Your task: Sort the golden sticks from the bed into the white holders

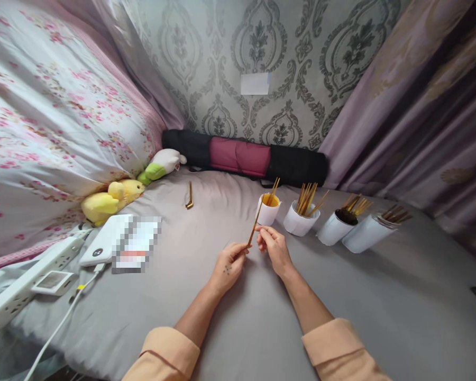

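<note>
My left hand (229,264) is closed around the lower end of a thin brown stick (256,225), which leans up and slightly right. Beside it is my right hand (273,246), its fingers loosely curled and somewhat apart. Its index fingertip is close to the stick; whether they touch I cannot tell. Just behind the hands stands a white cup (267,216) with a yellow inside and a few sticks. Right of it, a second white cup (299,226) holds several yellowish sticks. Two tilted white containers, one dark inside (330,232) and one farther right (363,237), hold more sticks.
A small bent brass-coloured item (189,198) lies on the grey sheet (206,349). To the left are a white power bank (103,243), a blurred-out flat item (137,246), a power strip (31,278) and plush toys (113,201). A black and maroon roll (240,157) lies along the wall.
</note>
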Demonstrator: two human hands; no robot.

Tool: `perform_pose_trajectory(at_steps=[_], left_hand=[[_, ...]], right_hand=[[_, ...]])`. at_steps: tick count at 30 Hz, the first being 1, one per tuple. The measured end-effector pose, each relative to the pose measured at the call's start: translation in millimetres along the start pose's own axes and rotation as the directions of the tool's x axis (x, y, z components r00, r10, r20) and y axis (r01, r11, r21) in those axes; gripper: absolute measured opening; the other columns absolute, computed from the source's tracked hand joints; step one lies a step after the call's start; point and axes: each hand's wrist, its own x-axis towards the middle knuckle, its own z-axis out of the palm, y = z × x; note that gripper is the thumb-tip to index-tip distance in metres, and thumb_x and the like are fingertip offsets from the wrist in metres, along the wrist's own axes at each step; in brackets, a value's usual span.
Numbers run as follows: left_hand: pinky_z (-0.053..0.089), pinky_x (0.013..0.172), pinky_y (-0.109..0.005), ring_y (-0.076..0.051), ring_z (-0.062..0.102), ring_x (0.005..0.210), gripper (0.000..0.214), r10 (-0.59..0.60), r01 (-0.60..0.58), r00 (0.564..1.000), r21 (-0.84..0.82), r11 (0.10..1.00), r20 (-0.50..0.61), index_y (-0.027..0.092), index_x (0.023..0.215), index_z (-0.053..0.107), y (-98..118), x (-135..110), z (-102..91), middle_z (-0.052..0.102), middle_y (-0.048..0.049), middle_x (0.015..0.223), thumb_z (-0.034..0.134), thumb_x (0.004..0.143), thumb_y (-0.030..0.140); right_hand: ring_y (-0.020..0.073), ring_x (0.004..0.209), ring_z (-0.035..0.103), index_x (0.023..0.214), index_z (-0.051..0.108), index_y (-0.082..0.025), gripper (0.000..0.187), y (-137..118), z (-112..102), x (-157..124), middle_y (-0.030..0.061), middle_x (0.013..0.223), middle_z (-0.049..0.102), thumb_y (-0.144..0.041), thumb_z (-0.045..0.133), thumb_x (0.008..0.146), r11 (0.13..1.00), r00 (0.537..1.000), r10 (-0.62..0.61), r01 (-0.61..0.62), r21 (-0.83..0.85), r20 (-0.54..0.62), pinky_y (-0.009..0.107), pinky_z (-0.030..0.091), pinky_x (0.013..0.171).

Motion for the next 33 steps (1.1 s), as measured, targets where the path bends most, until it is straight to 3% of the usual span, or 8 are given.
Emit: perform_pose_trajectory(at_steps=[13,33], left_hand=[[0.041,0.072,-0.026,-0.014,0.054,0.076,0.030,0.099,-0.100,0.995,0.088,0.991,0.025,0.017,0.099,0.063,4,0,1.9,0.060,-0.0069,0.084,0.042,0.078,0.014],[0.039,0.065,-0.024,-0.013,0.052,0.069,0.027,0.079,-0.086,0.995,0.135,0.987,0.055,0.017,0.095,0.065,15,-1,2.1,0.058,-0.0055,0.077,0.043,0.079,0.018]], right_hand=[[0.0061,0.043,0.039,0.085,0.059,-0.014,0.032,-2,-1,0,-0.0025,0.057,0.048,-0.043,0.051,0.074,0.998,1.000,0.014,-0.015,0.053,0.024,0.019,0.030,0.039],[0.0041,0.037,0.031,0.077,0.058,-0.014,0.034,-4,-1,2,-0.0060,0.048,0.042,-0.048,0.055,0.071,0.999,0.999,0.031,-0.032,0.030,0.011,0.019,0.024,0.036]])
